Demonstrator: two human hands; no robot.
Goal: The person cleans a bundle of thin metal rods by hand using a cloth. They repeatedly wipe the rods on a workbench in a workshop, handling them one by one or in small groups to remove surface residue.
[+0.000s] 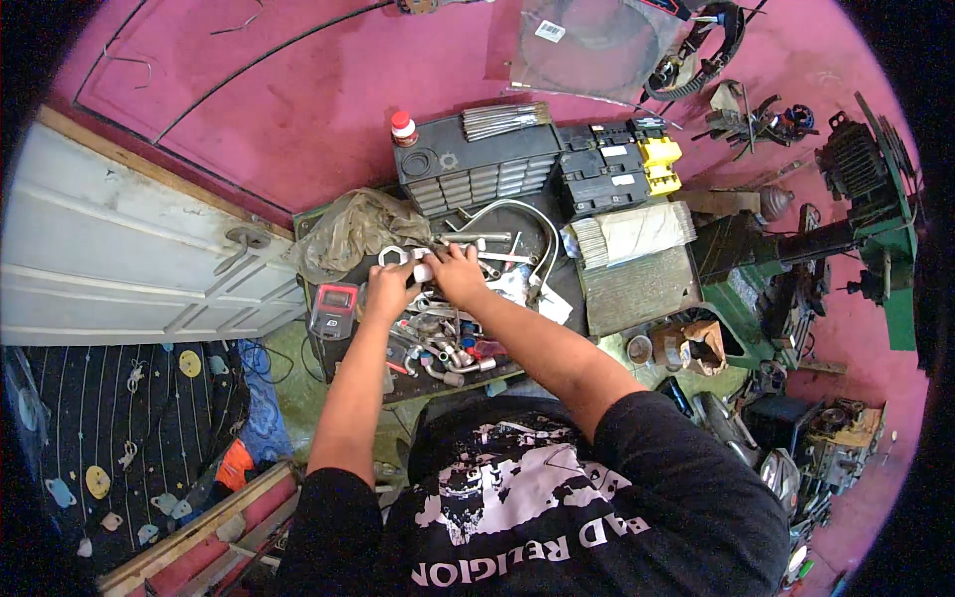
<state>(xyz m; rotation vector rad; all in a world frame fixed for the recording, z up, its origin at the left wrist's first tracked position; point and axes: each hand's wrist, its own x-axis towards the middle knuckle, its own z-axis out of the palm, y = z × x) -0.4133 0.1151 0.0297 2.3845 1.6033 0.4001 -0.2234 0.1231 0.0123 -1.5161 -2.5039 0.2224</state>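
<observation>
Both my hands are close together over a worktable strewn with metal tools. My left hand [392, 290] has its fingers closed at a small whitish piece [423, 272], whose kind I cannot make out. Against the same piece from the other side, my right hand [457, 275] bends its fingers down; what lies under them is partly hidden. Just beyond my left hand is a large metal ring [392, 257], like the end of a ring spanner. Below the hands, sockets and spanners [453, 358] lie in a heap. A curved metal band [542, 224] arches to the right.
A red and black boxy device [334, 310] stands at the table's left edge, near a crumpled plastic bag [363, 229]. Behind are a drawer cabinet [477, 164] with a red-capped bottle [403, 127], and black and yellow cases [622, 169]. A green machine [741, 289] stands right; a white door [149, 249], left.
</observation>
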